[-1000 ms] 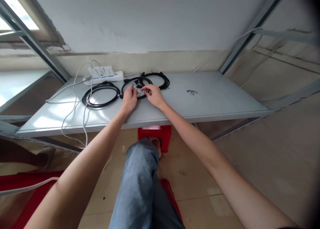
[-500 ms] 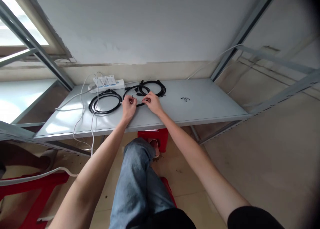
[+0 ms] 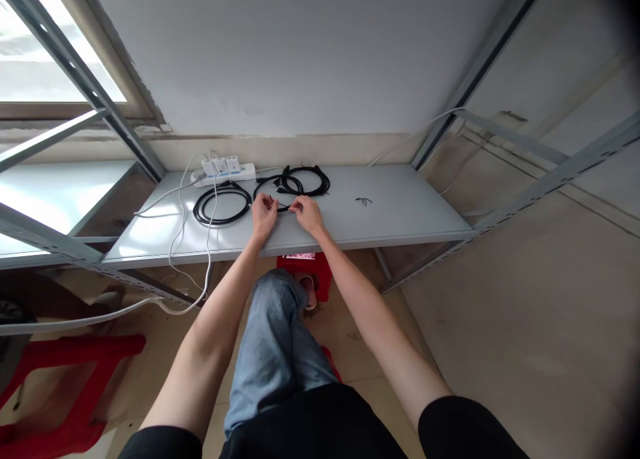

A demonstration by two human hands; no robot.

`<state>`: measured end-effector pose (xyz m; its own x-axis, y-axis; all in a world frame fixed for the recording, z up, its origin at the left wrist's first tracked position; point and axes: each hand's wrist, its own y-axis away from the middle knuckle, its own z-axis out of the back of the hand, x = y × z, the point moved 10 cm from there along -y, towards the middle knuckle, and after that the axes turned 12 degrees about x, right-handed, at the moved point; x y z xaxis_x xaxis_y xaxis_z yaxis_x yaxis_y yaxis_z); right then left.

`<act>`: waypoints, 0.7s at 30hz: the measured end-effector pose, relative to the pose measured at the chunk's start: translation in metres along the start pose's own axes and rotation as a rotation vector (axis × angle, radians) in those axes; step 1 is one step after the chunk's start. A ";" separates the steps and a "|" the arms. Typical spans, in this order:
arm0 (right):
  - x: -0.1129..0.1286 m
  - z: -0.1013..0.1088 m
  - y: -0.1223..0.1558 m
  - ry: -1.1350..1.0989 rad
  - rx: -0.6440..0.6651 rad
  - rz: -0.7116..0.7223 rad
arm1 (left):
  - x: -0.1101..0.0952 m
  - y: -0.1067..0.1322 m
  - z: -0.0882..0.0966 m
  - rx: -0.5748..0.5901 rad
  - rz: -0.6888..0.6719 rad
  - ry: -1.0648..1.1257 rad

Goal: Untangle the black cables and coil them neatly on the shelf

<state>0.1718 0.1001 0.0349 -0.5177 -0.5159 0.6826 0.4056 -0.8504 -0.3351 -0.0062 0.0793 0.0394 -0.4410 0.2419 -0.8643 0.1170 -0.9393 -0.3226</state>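
Over the front of the middle black cable coil (image 3: 256, 187), my left hand (image 3: 264, 213) is closed in a pinch on a thin dark twist tie (image 3: 281, 205). Its other end is pinched by the fingers of my right hand (image 3: 307, 215), a short distance to the right. Part of the coil is hidden behind both hands. A second coiled black cable (image 3: 223, 220) lies to the left. At the back right, a third coil (image 3: 327, 179) overlaps the middle one. Loose black twist ties (image 3: 364, 201) rest on the shelf to the right.
A white power strip (image 3: 245, 173) with plugged-in adapters stands at the back left of the grey shelf (image 3: 410, 209). White cords (image 3: 209, 242) hang over its front edge. Metal uprights (image 3: 435, 135) frame both sides. Red stools (image 3: 320, 272) stand below, and another person's foot shows at left.
The view has shifted, so the shelf sits slightly differently in the frame. My hands stay pinched close together at the middle coil, with only small finger movements.
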 end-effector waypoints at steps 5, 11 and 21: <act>-0.004 -0.005 0.000 -0.018 0.018 -0.027 | 0.001 0.001 -0.001 0.017 -0.005 0.018; -0.015 -0.008 -0.001 -0.106 0.027 -0.058 | 0.001 0.001 -0.005 0.047 -0.053 0.006; -0.029 -0.011 0.002 -0.212 0.042 -0.146 | 0.007 0.000 -0.014 0.114 -0.086 0.032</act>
<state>0.1796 0.1123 0.0075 -0.4056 -0.3514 0.8438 0.3713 -0.9069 -0.1992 0.0035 0.0850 0.0279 -0.4159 0.3284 -0.8480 -0.0224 -0.9359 -0.3515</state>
